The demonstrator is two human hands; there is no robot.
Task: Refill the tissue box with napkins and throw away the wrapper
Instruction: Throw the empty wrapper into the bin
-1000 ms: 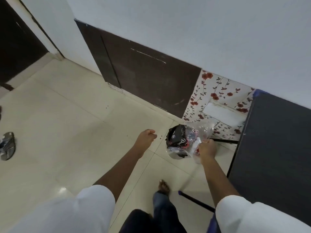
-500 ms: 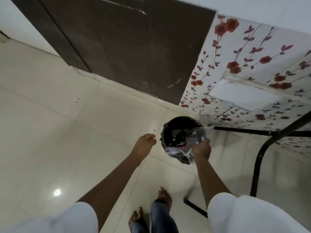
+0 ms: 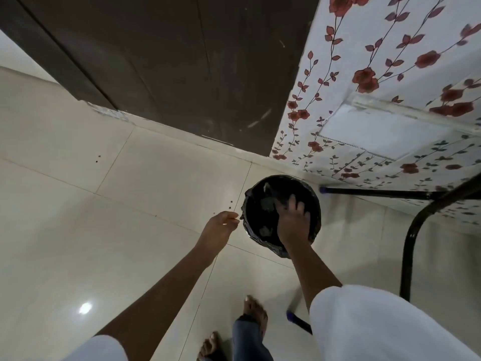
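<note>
- Sleeves (image 3: 369,321) of soft white cloth sit nearest, one over each upper arm, with blue denim trouser legs (image 3: 250,340) and bare feet (image 3: 256,308) on the floor between them.
- Floor (image 3: 104,217) is glossy cream tile with thin grout lines; a round glint of light lies on it at lower left.
- Left hand (image 3: 220,226) hangs just left of the bin, fingers curled loosely inward and holding nothing that shows; it sits much as it did half a second ago.
- Right hand (image 3: 292,222) reaches down into the bin's mouth, palm down, fingers spread and empty.
- Half a second ago that hand gripped the clear crinkled wrapper at the bin's rim; now the wrapper is out of the hand.
- Bin (image 3: 251,217) is round, lined with a wrinkled black plastic bag, its opening facing straight up at the camera.
- Pale scraps (image 3: 266,204) lie inside the bin; whether any is the wrapper cannot be told, so its lie and long axis cannot be read.
- Black metal tube frame (image 3: 408,246) curves up at right, with a straight bar running along the floor behind the bin.
- Wall covering (image 3: 390,61), white with red roses on dark vines, rises at right; a plain pale rectangular panel (image 3: 385,131) is set in it.
- Dark brown wooden panel (image 3: 182,61), matte and scuffed, stands farthest back.
- Camera is closer and looks more steeply down than before.
</note>
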